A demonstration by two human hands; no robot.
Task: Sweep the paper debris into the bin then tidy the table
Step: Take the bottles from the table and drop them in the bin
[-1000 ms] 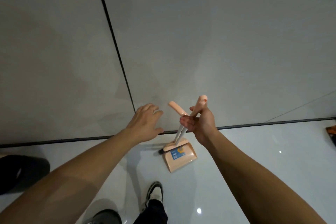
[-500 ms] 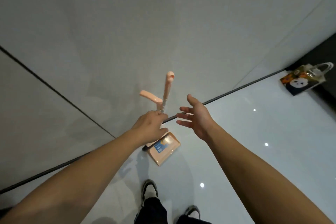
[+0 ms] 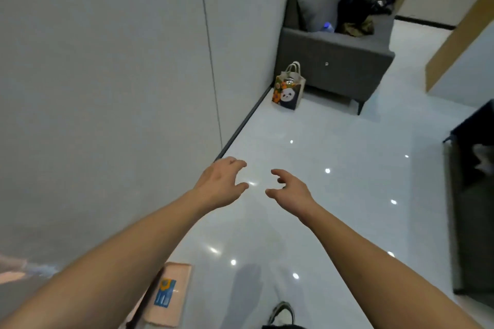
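Note:
Both my hands hang empty in front of me over the glossy white floor. My left hand [image 3: 222, 181] has loosely spread, relaxed fingers and holds nothing. My right hand [image 3: 290, 188] is the same, a little to the right. The peach dustpan [image 3: 171, 294] with a blue label stands on the floor by the wall at the lower left, partly hidden behind my left forearm. A blurred peach handle end [image 3: 12, 268] shows at the far left edge. No paper debris, bin or table top is in view.
A grey wall [image 3: 107, 75] runs along the left. A panda tote bag [image 3: 288, 89] sits on the floor beside a grey sofa [image 3: 334, 61] holding dark clothes. A dark piece of furniture [image 3: 473, 195] lines the right edge. My shoe [image 3: 282, 312] shows at the bottom.
Both hands have let go of the broom and dustpan handles and pulled away. My view has swung right, so the dustpan now sits at the lower left and the sofa has come into sight.

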